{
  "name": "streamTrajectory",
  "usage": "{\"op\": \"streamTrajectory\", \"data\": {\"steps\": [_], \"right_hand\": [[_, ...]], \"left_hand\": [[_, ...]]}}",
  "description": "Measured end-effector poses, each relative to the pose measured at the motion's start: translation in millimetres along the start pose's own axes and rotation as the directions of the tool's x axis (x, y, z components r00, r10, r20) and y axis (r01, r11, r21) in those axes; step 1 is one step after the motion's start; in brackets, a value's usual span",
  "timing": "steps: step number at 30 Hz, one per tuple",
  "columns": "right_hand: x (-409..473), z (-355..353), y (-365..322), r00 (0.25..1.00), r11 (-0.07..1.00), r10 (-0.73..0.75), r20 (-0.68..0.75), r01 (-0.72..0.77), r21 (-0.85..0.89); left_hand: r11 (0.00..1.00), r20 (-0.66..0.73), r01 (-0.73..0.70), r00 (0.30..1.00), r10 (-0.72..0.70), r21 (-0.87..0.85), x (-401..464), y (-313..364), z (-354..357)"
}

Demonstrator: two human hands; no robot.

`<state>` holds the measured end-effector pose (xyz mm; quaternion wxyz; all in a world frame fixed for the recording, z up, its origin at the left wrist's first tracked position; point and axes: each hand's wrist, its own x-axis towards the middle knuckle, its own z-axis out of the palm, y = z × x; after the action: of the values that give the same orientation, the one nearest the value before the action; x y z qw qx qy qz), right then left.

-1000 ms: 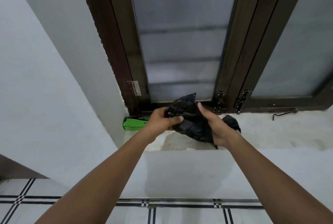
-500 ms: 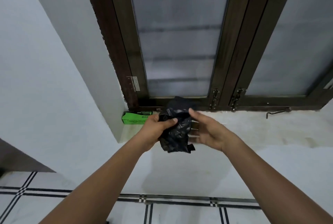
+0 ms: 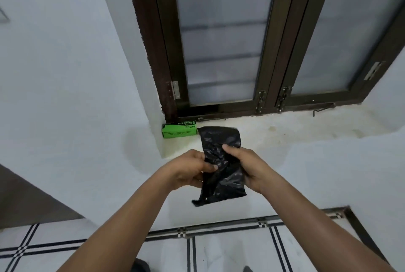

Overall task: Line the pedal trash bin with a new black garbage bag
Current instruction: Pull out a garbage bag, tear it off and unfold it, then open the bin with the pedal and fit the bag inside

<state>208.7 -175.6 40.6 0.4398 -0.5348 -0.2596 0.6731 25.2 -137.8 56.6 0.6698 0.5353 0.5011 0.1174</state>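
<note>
A folded black garbage bag (image 3: 220, 140) hangs as a crumpled strip in front of me, held in both hands. My left hand (image 3: 188, 168) pinches its left edge between thumb and fingers. My right hand (image 3: 243, 164) grips the right side, thumb on top of the plastic. The bag's lower end dangles below my hands. A green box of garbage bags (image 3: 178, 132) lies on the windowsill's left corner, just behind the bag. No pedal trash bin is in view.
A white windowsill (image 3: 285, 133) runs under a dark-framed frosted window (image 3: 221, 41). White walls stand left and below the sill. The floor (image 3: 230, 254) has white tiles with dark stripes. A dark panel (image 3: 26, 201) sits at lower left.
The bag was lifted away from the sill toward me and has partly unfolded into a longer strip. My right hand, briefly off it, grips it again. The view pulled back and down.
</note>
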Motion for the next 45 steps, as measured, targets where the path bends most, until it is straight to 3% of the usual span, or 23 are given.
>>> {"op": "streamTrajectory", "data": {"steps": [4,7,9,11,13,14,19,22,25,28,30,32,36,39,42,45], "right_hand": [[-36.2,22.5,25.1,0.988,0.965,0.115,0.107,-0.086,-0.247],[-56.5,44.8,50.6,0.990,0.960,0.140,0.011,-0.133,-0.247],[-65.5,57.7,65.7,0.991,0.982,0.085,-0.100,-0.100,-0.158],[-75.6,71.5,79.3,0.983,0.995,0.033,-0.181,-0.049,-0.088],[-87.9,85.8,91.3,0.980,0.997,-0.019,-0.200,0.003,-0.082],[-91.8,90.4,97.0,0.980,0.996,-0.037,-0.194,0.021,-0.083],[-119.3,111.6,122.0,0.974,0.993,-0.075,-0.214,0.053,-0.106],[-140.7,128.6,139.6,0.977,0.987,-0.084,-0.194,0.054,-0.152],[-163.5,144.0,154.1,0.979,0.988,-0.065,-0.195,0.036,-0.149],[-191.0,153.1,170.4,0.987,0.984,-0.011,-0.163,-0.019,-0.180],[-212.5,159.7,186.7,0.996,0.955,0.047,-0.079,-0.068,-0.288],[-222.3,161.8,202.0,0.999,0.938,0.050,-0.002,-0.047,-0.342],[-241.1,170.7,234.5,0.997,0.983,0.052,0.064,-0.040,-0.178],[-255.0,181.4,255.9,0.989,0.993,0.098,0.106,-0.090,-0.080],[-267.3,196.0,273.3,0.989,0.994,0.108,0.104,-0.105,-0.035],[-274.2,210.1,288.6,0.994,0.994,0.108,0.031,-0.108,0.001]], "left_hand": [[0.996,-0.227,-0.082,0.970,0.089,0.039,-22.5,-33.6,-5.3],[0.989,-0.405,-0.093,0.904,0.133,0.118,-40.7,-61.6,-11.4],[0.994,-0.353,-0.105,0.931,0.089,-0.025,-61.3,-76.6,-15.5],[0.985,-0.170,-0.072,0.984,0.045,-0.155,-86.4,-89.5,-22.2],[0.981,-0.027,-0.023,0.999,0.018,-0.191,-111.6,-101.1,-26.6],[0.980,-0.035,-0.021,0.999,0.014,-0.200,-120.0,-106.1,-27.2],[0.949,-0.400,-0.103,0.916,-0.027,-0.298,-155.1,-131.6,-18.0],[0.985,-0.537,-0.168,0.835,0.122,-0.036,-178.7,-152.9,-5.1],[0.947,-0.547,-0.159,0.785,0.292,0.278,-206.3,-176.9,4.7],[0.914,-0.586,-0.122,0.733,0.346,0.386,-237.6,-204.9,14.8],[0.948,-0.620,-0.123,0.730,0.288,0.295,-261.5,-222.8,24.4],[0.986,-0.614,-0.148,0.772,0.166,0.081,-275.0,-232.2,31.2],[0.970,-0.492,-0.137,0.870,0.021,-0.200,-312.5,-254.9,46.4],[0.876,-0.335,-0.100,0.939,-0.074,-0.472,-343.2,-272.2,54.7],[0.801,-0.278,-0.024,0.943,-0.180,-0.599,-364.3,-289.3,52.2],[0.589,-0.287,-0.094,0.926,-0.243,-0.802,-374.6,-302.6,39.7]]}}
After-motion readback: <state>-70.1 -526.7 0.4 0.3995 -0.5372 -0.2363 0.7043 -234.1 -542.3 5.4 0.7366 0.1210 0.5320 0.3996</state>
